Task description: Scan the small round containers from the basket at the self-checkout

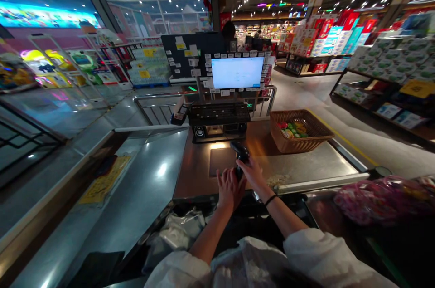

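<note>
In front of me a black handheld barcode scanner (240, 151) stands upright over the metal checkout counter (199, 170). My right hand (250, 170) is wrapped round its handle from the right side. Against the lower part of the handle rests my left hand (231, 183), its fingers stretched out and slightly spread over the counter's edge. Whether the left palm grips the handle's base is hidden. Just beyond the scanner sits a black keyboard (219, 113) on a stand, below a lit monitor (237, 72) ringed with small labels.
To the right a brown wicker basket (302, 140) holds small colourful packets. A card reader-like device (179, 113) stands left of the keyboard. A yellow cloth-like item (105, 179) lies at the left. Plastic bags (180, 229) hang near my lap, and pink bagged goods (384, 199) lie right.
</note>
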Available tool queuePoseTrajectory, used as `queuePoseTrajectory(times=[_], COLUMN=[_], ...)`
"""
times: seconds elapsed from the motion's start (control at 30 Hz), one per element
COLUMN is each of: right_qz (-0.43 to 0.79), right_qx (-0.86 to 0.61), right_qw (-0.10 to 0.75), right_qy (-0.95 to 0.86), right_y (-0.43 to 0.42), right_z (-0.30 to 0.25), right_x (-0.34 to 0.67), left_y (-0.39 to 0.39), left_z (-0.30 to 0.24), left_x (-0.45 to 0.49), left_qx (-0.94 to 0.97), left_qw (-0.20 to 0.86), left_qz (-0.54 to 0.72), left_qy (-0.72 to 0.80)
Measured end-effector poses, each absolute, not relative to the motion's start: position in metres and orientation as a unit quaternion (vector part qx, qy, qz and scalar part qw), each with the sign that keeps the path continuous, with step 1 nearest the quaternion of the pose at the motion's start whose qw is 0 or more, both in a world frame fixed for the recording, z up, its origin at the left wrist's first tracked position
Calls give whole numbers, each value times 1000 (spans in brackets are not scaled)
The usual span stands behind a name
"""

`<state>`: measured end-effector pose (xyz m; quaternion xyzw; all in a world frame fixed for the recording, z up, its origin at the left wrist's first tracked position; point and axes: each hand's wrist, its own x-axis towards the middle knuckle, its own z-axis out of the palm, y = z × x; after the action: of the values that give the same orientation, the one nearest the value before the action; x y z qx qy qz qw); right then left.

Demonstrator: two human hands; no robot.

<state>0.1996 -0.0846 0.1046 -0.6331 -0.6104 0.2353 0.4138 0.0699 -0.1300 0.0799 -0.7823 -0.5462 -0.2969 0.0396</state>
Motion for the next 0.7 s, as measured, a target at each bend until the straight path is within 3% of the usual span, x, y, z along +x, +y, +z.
queuePoseTrajectory(times=[0.7], right_qz=[174], right_qx=[-772], right_qw=[310], right_qy=[-527], right_y=[-158], right_z=[96], right_x=[262], left_y=[-147], left_z=[94], left_x=[73], left_qx=[-806], left_qw=[64], left_qz=[-208], left_qy=[-550])
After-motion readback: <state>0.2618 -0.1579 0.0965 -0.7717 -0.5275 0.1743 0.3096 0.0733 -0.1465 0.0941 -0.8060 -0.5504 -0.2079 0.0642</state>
